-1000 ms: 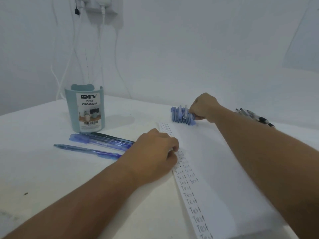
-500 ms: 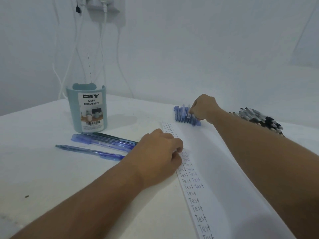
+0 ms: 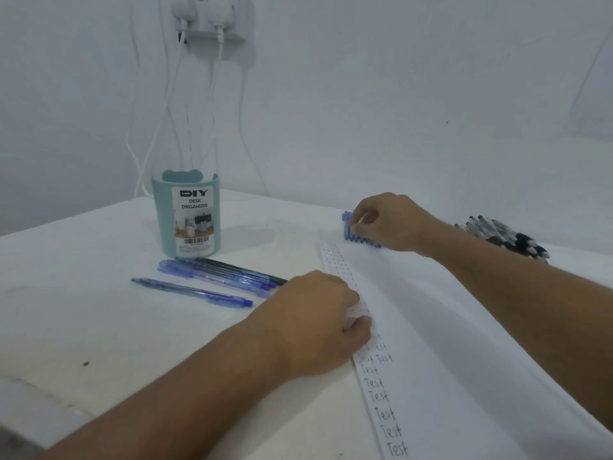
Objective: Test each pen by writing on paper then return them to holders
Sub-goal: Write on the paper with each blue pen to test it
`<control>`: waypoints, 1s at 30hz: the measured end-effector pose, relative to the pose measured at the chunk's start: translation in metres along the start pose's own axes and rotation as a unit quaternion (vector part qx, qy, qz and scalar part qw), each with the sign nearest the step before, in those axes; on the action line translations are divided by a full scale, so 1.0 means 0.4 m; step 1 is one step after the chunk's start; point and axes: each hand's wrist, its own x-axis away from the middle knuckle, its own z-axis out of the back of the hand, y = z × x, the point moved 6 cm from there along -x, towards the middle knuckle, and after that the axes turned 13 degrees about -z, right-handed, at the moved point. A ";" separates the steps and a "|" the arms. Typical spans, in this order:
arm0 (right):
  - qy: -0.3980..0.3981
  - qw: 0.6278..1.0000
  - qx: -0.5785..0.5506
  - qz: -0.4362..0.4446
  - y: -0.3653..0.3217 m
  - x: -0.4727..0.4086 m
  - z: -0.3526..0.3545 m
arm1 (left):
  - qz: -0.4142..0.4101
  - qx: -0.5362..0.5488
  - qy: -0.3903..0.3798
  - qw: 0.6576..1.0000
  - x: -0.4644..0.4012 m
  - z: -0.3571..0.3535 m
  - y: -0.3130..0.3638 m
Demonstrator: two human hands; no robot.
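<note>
A white paper sheet (image 3: 441,330) lies on the table, its left margin filled with handwritten "Test" words. My left hand (image 3: 318,322) presses down on that margin with curled fingers. At the sheet's far end is a row of blue pens (image 3: 348,227). My right hand (image 3: 389,220) reaches over the row and its fingertips pinch one of the blue pens. A teal pen holder (image 3: 187,215) labelled "DIY desk organizer" stands at the back left. Several blue pens (image 3: 219,275) lie loose in front of it.
A pile of black-and-clear pens (image 3: 507,239) lies at the right behind my right forearm. White cables (image 3: 212,104) hang from a wall socket behind the holder. The white table (image 3: 99,310) meets the wall at the back.
My right hand has shifted left over the blue pen row and closed its fingertips on one pen. My left hand stays on the paper. The view has tilted slightly.
</note>
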 end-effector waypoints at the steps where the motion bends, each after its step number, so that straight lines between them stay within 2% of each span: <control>1: -0.025 0.999 -0.002 0.023 -0.024 0.015 -0.008 | 0.001 0.013 -0.020 1.000 0.008 -0.006 0.008; 4: -0.102 0.992 0.000 0.068 -0.089 0.044 -0.037 | 0.001 0.028 -0.056 0.998 0.031 -0.012 0.013; 7: -0.179 0.979 -0.002 0.101 -0.137 0.062 -0.074 | 0.001 0.016 -0.057 0.998 0.035 -0.012 0.008; 10: -0.222 0.967 -0.003 0.123 -0.168 0.075 -0.100 | 0.008 -0.010 -0.050 0.999 0.034 -0.015 -0.001; 13: -0.227 0.965 0.008 0.132 -0.191 0.075 -0.110 | -0.001 -0.021 -0.023 1.000 0.031 -0.017 -0.010; 20: -0.271 0.947 0.075 0.154 -0.241 0.085 -0.146 | -0.018 -0.029 -0.018 0.999 0.031 -0.016 -0.005; 26: -0.235 0.951 0.129 0.152 -0.238 0.075 -0.149 | -0.039 -0.032 0.003 0.999 0.027 -0.014 -0.006; 28: -0.223 0.959 0.113 0.136 -0.226 0.067 -0.139 | -0.042 -0.035 0.005 0.998 0.028 -0.013 -0.004; 30: -0.215 0.971 0.025 0.097 -0.203 0.054 -0.116 | -0.036 -0.031 0.001 0.999 0.028 -0.017 -0.009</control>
